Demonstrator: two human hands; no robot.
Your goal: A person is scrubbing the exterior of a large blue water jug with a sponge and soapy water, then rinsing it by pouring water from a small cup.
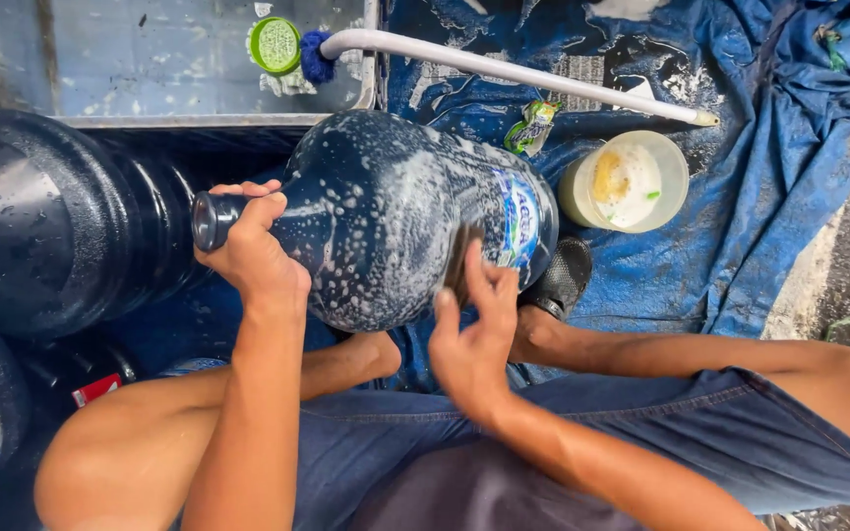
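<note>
A large dark blue water jug (386, 216) covered in soap suds lies on its side in front of me. Its neck points left. My left hand (253, 251) grips the neck just behind the dark cap. My right hand (474, 339) presses flat against the sudsy body near the jug's base, beside its paper label. Whether a sponge or cloth sits under the palm is hidden. I sit with bare legs and blue denim shorts below the jug.
Other big dark jugs (51, 226) lie at the left. A pale tub of soapy water (627, 182) stands on the blue tarp (769, 147) at right. A white-handled brush with blue bristles (504, 69) and a green lid (275, 44) rest near a metal tray (150, 59).
</note>
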